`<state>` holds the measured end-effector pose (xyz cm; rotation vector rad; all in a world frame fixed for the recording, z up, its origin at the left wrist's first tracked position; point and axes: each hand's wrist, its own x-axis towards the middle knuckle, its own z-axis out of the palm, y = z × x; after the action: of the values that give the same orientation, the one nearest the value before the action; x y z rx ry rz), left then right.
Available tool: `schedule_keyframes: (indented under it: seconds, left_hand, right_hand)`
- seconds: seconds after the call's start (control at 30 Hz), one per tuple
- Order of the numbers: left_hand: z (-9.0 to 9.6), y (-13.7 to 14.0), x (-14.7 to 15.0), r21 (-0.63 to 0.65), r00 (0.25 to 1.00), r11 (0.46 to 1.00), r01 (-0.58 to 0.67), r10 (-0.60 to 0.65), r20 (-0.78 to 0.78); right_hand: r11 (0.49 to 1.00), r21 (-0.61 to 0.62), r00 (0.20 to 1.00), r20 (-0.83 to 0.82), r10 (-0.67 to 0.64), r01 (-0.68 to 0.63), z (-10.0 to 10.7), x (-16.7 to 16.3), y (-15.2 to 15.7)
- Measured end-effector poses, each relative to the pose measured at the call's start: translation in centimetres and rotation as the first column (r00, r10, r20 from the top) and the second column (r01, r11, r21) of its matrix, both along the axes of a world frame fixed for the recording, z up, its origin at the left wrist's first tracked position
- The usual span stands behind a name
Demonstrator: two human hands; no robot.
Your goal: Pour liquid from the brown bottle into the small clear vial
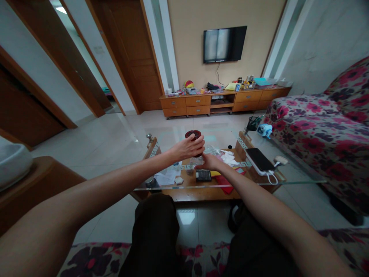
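Observation:
Over the glass coffee table, both hands are on a clear jar (196, 162) with a dark red round lid (193, 133) at its top. My left hand (188, 147) curls round the red lid, fingers wrapped over its near side. Lower down, my right hand (210, 162) grips the clear body from the right. The fingers hide much of the jar, and I cannot tell whether the lid sits tight. Below the hands lies a small black flat box (203, 176).
White crumpled tissues (229, 157), a red packet (224, 184) and papers (165, 177) show around the glass table (302, 181). A black phone (260, 159) with a white cable lies at the right. A TV cabinet (198, 101) stands beyond; a flowered sofa (314, 119) is at the right.

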<state>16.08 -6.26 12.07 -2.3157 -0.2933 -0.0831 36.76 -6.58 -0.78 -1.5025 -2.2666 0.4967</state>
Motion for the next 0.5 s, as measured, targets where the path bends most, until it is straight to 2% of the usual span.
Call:
schedule_keyframes:
  seconds: [0.13, 0.3, 0.4, 0.5]
  left_hand:
    - [-0.1, 0.0, 0.0, -0.018, 0.999, 0.999, -0.028, 0.028, 0.023]
    - [-0.8, 0.2, -1.0, -0.066, 0.980, 0.992, -0.111, 0.120, 0.159]
    - [-1.8, 0.7, -2.6, -0.155, 0.950, 0.974, -0.167, 0.202, 0.240]
    - [-3.4, 1.3, -4.6, -0.301, 0.875, 0.928, -0.221, 0.325, 0.358]
  right_hand:
    - [1.000, 0.011, 0.999, 0.035, -0.010, 0.010, -0.7, 0.2, 0.4]
    - [1.000, 0.017, 0.999, 0.044, 0.011, -0.012, -0.9, 0.5, 0.5]
    - [1.000, 0.018, 0.998, 0.055, 0.010, -0.011, -0.8, 0.6, 0.4]
    - [1.000, 0.010, 0.998, 0.063, 0.008, -0.008, -0.7, 0.7, 0.4]
